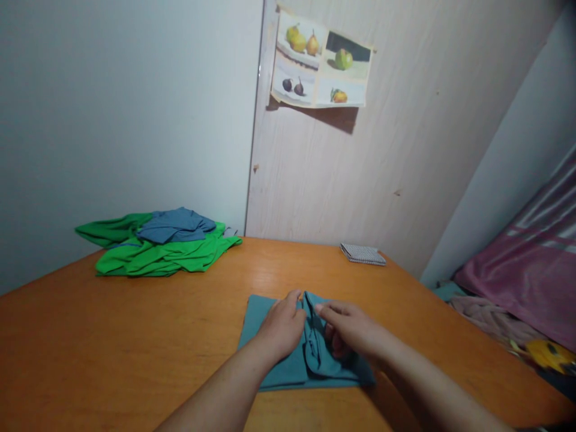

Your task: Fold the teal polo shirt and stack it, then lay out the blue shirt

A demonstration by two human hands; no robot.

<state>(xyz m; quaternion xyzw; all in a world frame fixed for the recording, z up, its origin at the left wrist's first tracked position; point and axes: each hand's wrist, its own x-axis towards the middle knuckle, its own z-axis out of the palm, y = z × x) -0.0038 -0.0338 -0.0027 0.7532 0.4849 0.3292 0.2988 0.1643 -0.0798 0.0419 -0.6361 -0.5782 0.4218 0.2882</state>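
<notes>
A teal cloth lies partly folded on the orange wooden table in front of me. My left hand rests on its left half, fingers curled over a raised fold at the middle. My right hand is on the right half, fingers bent and pinching the bunched fabric of the same fold. Both hands meet at the ridge in the middle of the cloth.
A pile of green cloths with a blue cloth on top sits at the table's far left. A small folded checked cloth lies at the far right edge. A bed with purple bedding stands to the right. A fruit poster hangs on the wall.
</notes>
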